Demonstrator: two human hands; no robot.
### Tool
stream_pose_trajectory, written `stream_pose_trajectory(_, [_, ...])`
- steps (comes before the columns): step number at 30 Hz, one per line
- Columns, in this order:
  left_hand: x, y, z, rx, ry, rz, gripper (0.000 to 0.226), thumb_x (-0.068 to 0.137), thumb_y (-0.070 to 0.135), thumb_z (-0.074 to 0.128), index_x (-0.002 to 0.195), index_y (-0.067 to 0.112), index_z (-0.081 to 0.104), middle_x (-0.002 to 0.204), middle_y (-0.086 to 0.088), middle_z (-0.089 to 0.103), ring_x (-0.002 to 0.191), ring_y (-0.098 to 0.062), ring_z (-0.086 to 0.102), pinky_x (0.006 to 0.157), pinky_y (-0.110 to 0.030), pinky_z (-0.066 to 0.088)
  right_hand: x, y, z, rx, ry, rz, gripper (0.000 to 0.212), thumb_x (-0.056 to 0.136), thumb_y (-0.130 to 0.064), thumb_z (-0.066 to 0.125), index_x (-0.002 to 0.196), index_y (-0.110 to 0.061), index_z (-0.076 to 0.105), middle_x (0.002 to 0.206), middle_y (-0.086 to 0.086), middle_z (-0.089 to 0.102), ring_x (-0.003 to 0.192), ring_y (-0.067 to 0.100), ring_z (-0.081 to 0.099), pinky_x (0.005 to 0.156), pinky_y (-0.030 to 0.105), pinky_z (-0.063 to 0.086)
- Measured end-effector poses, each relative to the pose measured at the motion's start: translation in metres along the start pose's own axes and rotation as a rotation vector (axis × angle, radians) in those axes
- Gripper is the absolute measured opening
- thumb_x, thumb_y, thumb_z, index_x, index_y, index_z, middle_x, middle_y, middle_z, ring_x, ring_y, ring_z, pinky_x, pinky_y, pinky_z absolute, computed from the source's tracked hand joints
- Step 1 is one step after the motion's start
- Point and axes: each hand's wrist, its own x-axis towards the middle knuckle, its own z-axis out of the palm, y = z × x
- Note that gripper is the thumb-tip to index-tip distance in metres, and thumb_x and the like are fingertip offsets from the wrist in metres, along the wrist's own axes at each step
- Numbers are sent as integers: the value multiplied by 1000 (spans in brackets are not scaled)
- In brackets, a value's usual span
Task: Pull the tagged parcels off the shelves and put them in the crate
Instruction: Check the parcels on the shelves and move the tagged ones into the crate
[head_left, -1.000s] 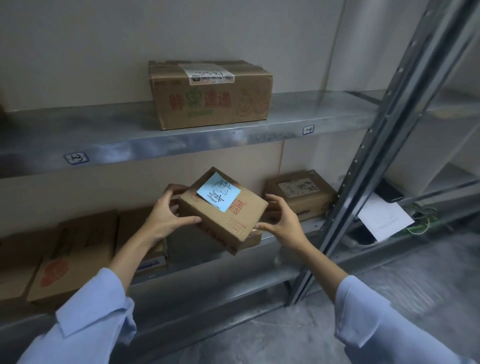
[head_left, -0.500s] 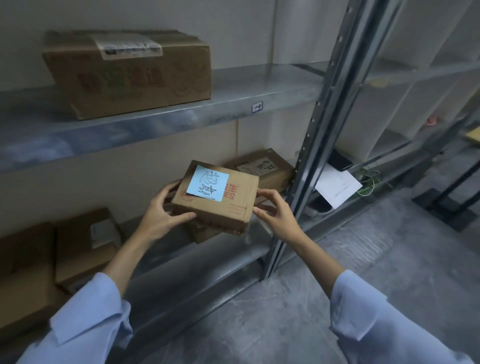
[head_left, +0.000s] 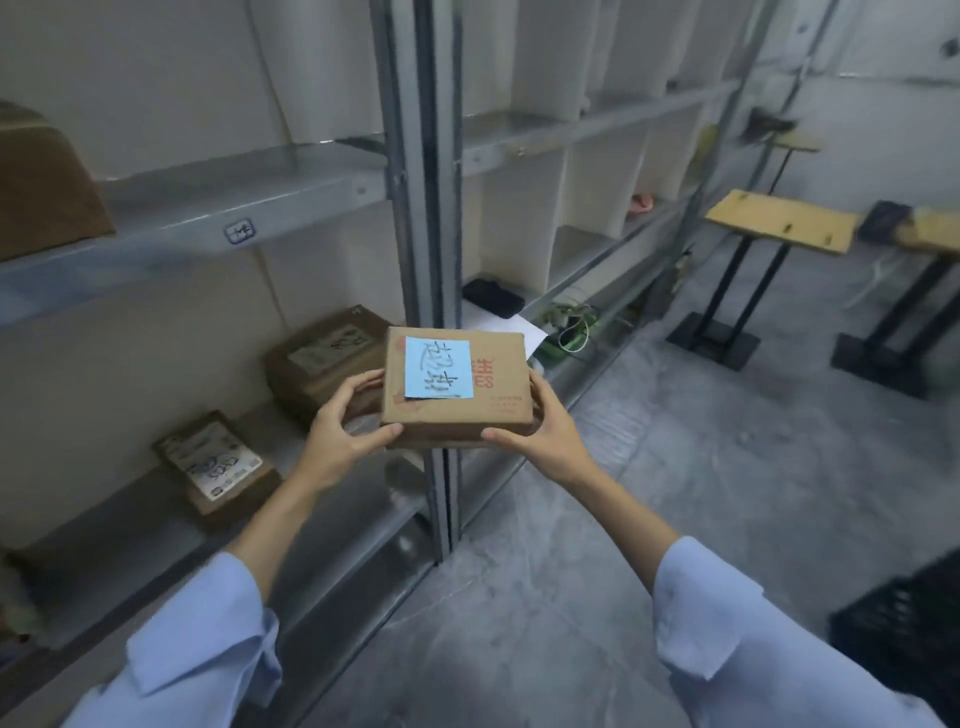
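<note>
1 tagged parcel (head_left: 498, 415) gripped btw curled fingers, L hand (head_left: 337, 436) at 9 o'clock, R hand (head_left: 550, 436) at 3; 1 crate (head_left: 904, 634) at 4.

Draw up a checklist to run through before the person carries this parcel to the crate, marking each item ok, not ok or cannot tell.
1. Parcel is tagged: the blue note sits on top of the parcel. Ok.
2. Two-handed grip: the left hand holds the left edge and the right hand holds the right edge. Ok.
3. Parcel is off the shelf: it is held in the air in front of the shelf post. Ok.
4. Crate is located: the dark crate shows at the lower right edge, partly cut off. Ok.
5. Room inside the crate: its inside is out of view. Cannot tell.
</note>
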Motion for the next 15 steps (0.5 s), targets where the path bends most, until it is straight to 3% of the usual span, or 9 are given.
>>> stream_pose_trajectory(2, [5,16,39,-8,-75,29,69,67,32,82,129,27,52,133,5,59,120,-6,57,95,-16,46,-15,4,-38,-57,100,-17,99,60,-28,93,141,-29,36,125,-30,51,117,-13,48,99,14,43])
stream_pose_trajectory(4, [7,31,78,-37,-152,52,68,73,19,82,132,27,50,135,6,56,118,-2,57,89,-15,50,-29,10,-78,-111,201,-24,102,58,-23,94,142,-25,37,124,-25,54,116,-6,50,98,18,44])
stream_pose_trajectory(6, [8,49,117,-75,-222,66,68,74,11,80,132,30,49,130,17,58,117,-2,58,90,-21,53,-45,18,-121,-149,272,-20,101,58,-22,93,143,-24,39,124,-19,56,116,0,52,97,21,45])
stream_pose_trajectory(9, [7,79,173,-112,-301,113,63,71,16,74,126,32,50,118,33,61,112,3,60,85,-15,51,-71,26,-184,-173,310,-5,96,62,-18,92,142,-24,40,119,-25,55,111,-4,51,94,18,44])
stream_pose_trajectory(13, [15,104,242,-172,-394,157,70,73,10,82,134,22,51,134,7,59,117,-16,62,88,-26,54,-112,40,-263,-155,347,19,93,62,-11,91,140,-23,42,125,-14,58,118,4,54,100,30,48])
stream_pose_trajectory(15, [21,118,274,-181,-451,163,78,68,21,86,136,30,49,137,11,55,119,-13,59,89,-30,54,-135,42,-298,-151,351,29,93,62,-8,91,139,-23,42,126,-10,59,118,4,54,98,27,48])
